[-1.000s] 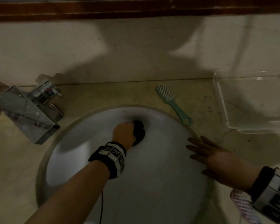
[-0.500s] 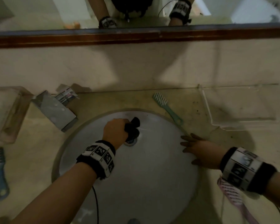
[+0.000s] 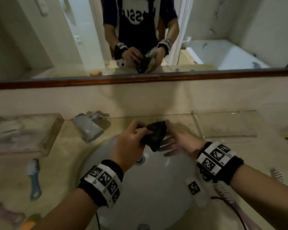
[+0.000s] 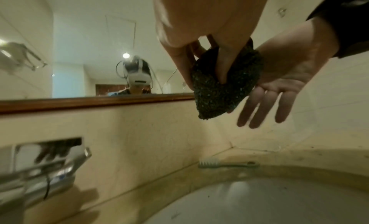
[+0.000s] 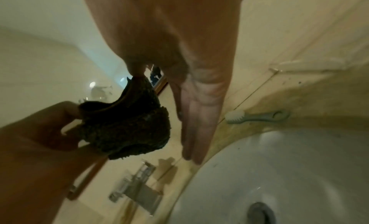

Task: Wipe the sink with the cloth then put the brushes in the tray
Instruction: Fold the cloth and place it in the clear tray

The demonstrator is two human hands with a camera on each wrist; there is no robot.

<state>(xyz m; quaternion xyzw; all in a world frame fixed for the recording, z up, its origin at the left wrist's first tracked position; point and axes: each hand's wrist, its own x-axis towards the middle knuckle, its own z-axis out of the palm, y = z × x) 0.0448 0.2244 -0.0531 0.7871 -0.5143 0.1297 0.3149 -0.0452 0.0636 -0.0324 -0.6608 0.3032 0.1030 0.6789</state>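
Half a second ago the left hand [image 3: 131,143] pressed the cloth [image 3: 155,136] down at the drain and the right hand [image 3: 178,143] lay on the sink [image 3: 156,196] rim; now both hands are raised over the basin. Left fingers [image 4: 221,69] pinch the dark cloth, which hangs above the sink's 12 o'clock edge. The right hand is flat and relaxed, fingers straight, palm just beside the cloth, its thumb touching the top edge. A green brush [image 5: 257,116] lies on the counter at 12 o'clock of the basin, a blue brush [image 3: 34,178] at 9 o'clock, a pink brush [image 3: 226,195] at 3 o'clock. The clear tray [image 3: 226,125] sits at 2 o'clock, the faucet [image 3: 88,128] at 10 o'clock.
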